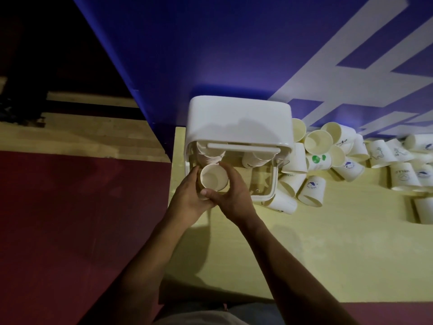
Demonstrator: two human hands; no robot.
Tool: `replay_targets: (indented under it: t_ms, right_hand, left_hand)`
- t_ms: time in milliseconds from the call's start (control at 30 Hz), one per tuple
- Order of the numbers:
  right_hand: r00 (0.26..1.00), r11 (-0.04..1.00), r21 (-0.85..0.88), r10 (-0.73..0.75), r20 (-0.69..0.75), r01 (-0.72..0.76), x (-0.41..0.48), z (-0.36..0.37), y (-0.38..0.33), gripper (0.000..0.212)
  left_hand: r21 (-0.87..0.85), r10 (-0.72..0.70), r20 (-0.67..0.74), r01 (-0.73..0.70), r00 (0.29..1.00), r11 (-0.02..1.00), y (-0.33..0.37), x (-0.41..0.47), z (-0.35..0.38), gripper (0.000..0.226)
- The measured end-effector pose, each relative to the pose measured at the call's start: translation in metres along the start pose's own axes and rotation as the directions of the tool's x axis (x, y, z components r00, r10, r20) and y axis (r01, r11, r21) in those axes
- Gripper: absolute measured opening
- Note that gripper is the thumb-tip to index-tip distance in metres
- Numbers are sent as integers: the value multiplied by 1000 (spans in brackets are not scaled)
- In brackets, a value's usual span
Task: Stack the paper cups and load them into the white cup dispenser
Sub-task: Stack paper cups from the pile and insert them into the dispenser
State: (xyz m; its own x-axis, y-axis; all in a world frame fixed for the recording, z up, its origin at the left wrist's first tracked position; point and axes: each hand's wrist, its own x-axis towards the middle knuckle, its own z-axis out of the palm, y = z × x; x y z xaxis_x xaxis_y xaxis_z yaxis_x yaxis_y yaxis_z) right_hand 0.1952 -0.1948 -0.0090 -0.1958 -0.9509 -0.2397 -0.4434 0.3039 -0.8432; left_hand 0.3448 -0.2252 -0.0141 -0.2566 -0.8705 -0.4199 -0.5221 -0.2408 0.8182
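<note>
2 hands grip 1 upright paper cup (pixel 214 178): left hand (pixel 187 198) on its left, right hand (pixel 235 195) on its right, fingers curled, at the white cup dispenser (pixel 239 118) near-left opening. Many loose cups (pixel 339 160) lie right of it on the worktop (pixel 304 254).

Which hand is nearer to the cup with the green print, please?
Right. The right hand grips a paper cup on the side toward the cup with the green print; the left hand grips its far side.

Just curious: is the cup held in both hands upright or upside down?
Upright: the cup shows its open mouth and bare inside from above.
</note>
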Motion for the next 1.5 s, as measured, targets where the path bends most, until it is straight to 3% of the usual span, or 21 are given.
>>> replay_targets:
  t_ms: [167,300,500,567,667,733,833,900,933,1033,1100,1200,1300,1400,1500]
  right_hand:
    - [998,998,-1,59,23,-59,-4,4,8,79]
    - [990,990,20,136,31,-137,-2,7,7,87]
    - [981,981,30,192,30,-193,0,14,5,80]
    - [979,979,32,201,32,-202,-1,14,2,78]
    - [983,985,23,166,83,-168,-2,11,1,93]
    - [984,987,58,141,105,-147,-10,-1,-3,95]
    - [990,989,51,143,-22,-141,-38,-37,6,68]
    - [977,985,64,169,-128,-162,-63,-63,29,41]
    - [967,977,92,206,-152,-194,-75,-78,44,30]
    - [934,947,128,313,-174,-294,-111,-123,84,17]
    - [901,924,130,380,-208,-360,-133,-159,107,12]
    - [873,901,128,433,-222,-415,-158,-210,139,15]
    - [854,879,187,473,-218,-439,-173,-254,170,17]
    - [858,881,183,469,-211,-437,-175,-286,191,17]
    - [885,901,109,432,-173,-419,-167,-312,205,17]
  left_hand:
    - [71,-2,43,-1,999,998,0,-4,5,81]
    - [94,-11,26,8,1000,996,-1,-4,7,83]
    - [189,-36,-13,37,999,981,2,-6,10,79]
    - [204,-40,-39,47,998,978,4,-8,13,83]
    - [193,-31,-116,53,993,980,11,-18,17,92]
    - [216,-6,-222,55,975,975,24,-34,23,86]
    - [282,166,-373,-59,913,958,55,-62,50,69]
    - [348,328,-341,-206,881,914,75,-74,83,56]
    - [343,348,-269,-248,898,906,87,-76,102,52]
    - [284,274,-51,-249,960,926,122,-65,159,51]
    - [277,213,-29,-197,977,940,144,-46,200,58]
    - [179,-18,-140,43,990,983,170,-7,241,78]
    - [-45,-269,-261,267,927,963,176,24,267,99]
    - [-129,-347,-329,322,878,938,168,40,280,94]
    - [-73,-387,-401,392,831,917,165,49,284,83]
